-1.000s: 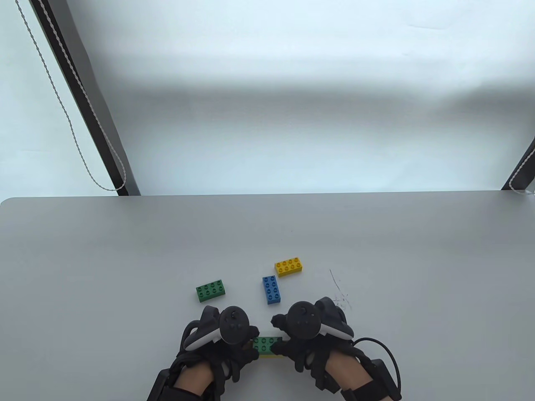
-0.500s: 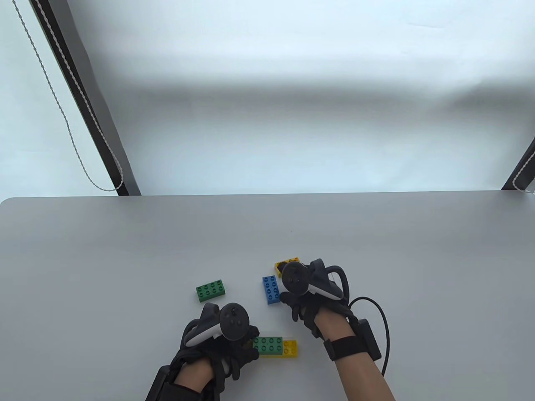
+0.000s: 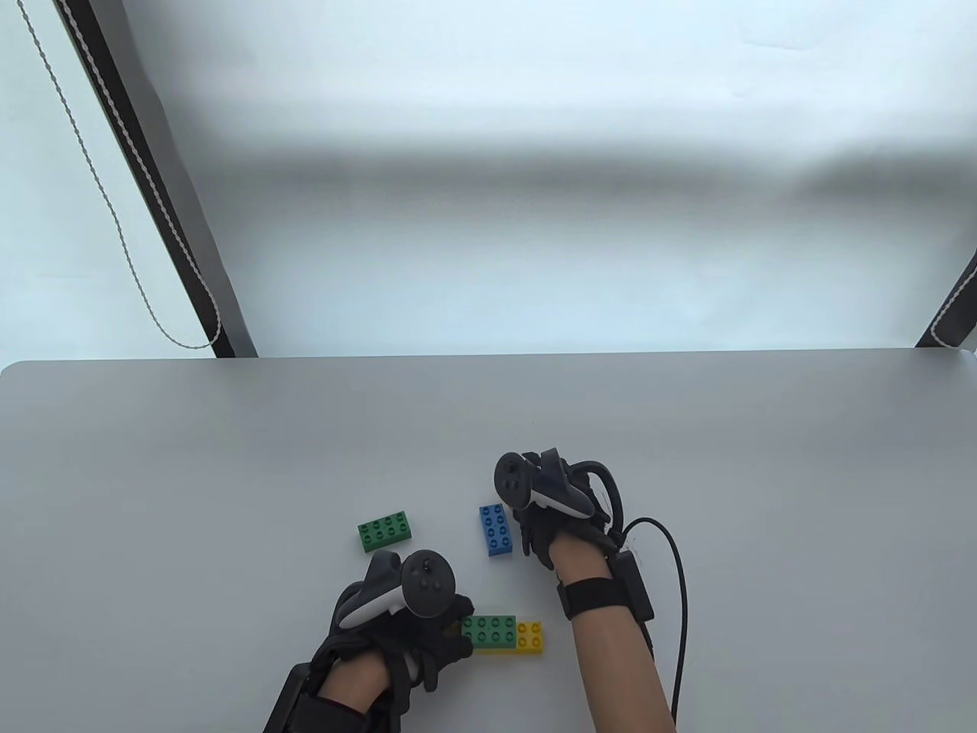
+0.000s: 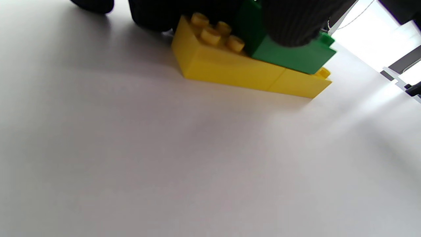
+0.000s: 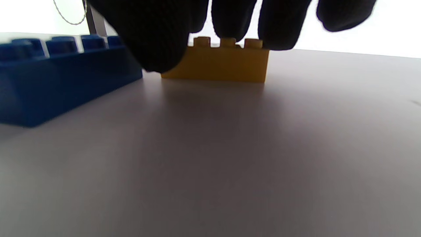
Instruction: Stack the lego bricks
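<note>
Lego bricks lie scattered toward the near edge of the tabletop, and the biggest thing on it is the started stack: a green brick pressed across two yellow ones laid end to end, close to the near edge. The left hand rests its fingers on the stack's left end, gripping it from above. If that hold slackens while the next brick is pushed on, I reckon the stack could slide or the two yellow bricks could hinge apart at their seam, since only the green one ties them.

Farther from the edge, the right hand hangs over a loose yellow brick, fingertips just at its studs and thumb low beside it. I cannot tell whether the fingers have closed on it. A shallow pinch might let it tip or drop.

A blue brick sits just beside that hand on its left; the thumb could well nudge it. A spare green brick lies well apart to the left, out of harm's way.
</note>
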Available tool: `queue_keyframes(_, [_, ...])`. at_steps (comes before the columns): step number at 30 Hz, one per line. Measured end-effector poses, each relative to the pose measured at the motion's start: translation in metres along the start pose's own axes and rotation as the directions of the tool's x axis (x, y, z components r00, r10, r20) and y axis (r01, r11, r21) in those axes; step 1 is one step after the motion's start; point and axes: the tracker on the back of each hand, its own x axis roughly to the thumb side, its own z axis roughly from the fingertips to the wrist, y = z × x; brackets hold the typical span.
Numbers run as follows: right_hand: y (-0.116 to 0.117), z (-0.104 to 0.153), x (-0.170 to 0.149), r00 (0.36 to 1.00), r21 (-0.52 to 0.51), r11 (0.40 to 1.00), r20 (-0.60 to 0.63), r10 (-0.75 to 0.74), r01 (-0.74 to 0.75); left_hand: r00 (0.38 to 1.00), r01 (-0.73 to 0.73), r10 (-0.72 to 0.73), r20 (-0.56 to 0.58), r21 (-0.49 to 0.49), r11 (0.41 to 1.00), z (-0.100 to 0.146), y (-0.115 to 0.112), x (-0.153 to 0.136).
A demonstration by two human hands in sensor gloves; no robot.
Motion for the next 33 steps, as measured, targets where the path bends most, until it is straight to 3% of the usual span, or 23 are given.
queue_keyframes(22, [0.009,-0.012,0.009,0.993,-0.004,0.995,-0.058,0.1,-0.101,1.0,0.01,-0.01,0.0,0.013,1.0,0.0,-0.002,0.0])
queue_keyframes(33, [-0.004,0.005,0.007,0.99,-0.028,0.99,-0.012,0.14,-0.14,1.0,0.01,-0.01,-0.001,0.017,1.0,0.0,-0.003,0.0])
